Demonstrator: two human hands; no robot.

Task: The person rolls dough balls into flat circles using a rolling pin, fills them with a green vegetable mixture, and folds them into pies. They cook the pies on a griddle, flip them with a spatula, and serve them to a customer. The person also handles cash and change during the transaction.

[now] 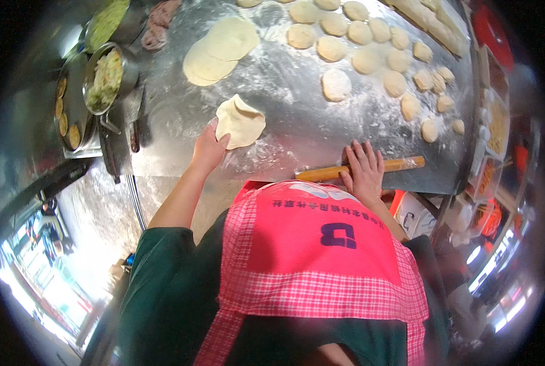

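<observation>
A flattened dough round [241, 122] hangs from my left hand [212, 145], pinched at its lower left edge between thumb and fingers. Its upper rim folds over. My right hand [365, 173] rests across a wooden rolling pin [405, 164] near the front edge of the steel worktable [171, 114]; the palm covers the pin's middle, with the fingers pointing away from me. Beyond my left hand lie overlapping thin dough sheets [208, 61]. One floured dough piece [337, 85] sits ahead of my right hand, near several other dough balls [366, 61].
At the left stand a metal bowl of chopped filling [105, 78], another bowl of green filling [110, 23], a pan with browned flatbreads [74, 137] and a spatula [133, 132]. A crumpled pink cloth [155, 34] lies behind them. Long dough [425, 20] is far right; plastic containers [496, 123] line the right edge.
</observation>
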